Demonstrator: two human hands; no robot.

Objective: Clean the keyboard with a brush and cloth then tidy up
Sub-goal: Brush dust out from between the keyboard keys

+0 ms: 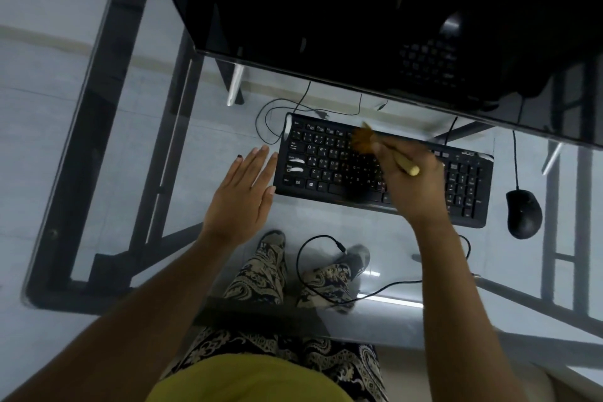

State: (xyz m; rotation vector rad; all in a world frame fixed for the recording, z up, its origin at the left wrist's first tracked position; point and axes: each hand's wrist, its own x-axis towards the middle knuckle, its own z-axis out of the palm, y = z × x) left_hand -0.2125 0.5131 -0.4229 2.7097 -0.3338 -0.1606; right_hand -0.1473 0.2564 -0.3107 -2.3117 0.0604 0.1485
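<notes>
A black keyboard (326,160) lies on the glass desk (137,147), angled down to the right. My right hand (412,186) hovers over its middle, shut on a wooden-handled brush (403,164). The brush's brown bristles (360,140) are blurred and sit over the upper key rows. My left hand (243,196) rests flat on the glass, fingers spread, with its thumb and fingertips against the keyboard's left edge. No cloth is in view.
A black mouse (523,214) sits right of the keyboard, its cable running up. A dark monitor (359,10) fills the top. Loose cables (280,117) lie behind the keyboard, and another cable (321,240) shows below the glass by my patterned trouser legs.
</notes>
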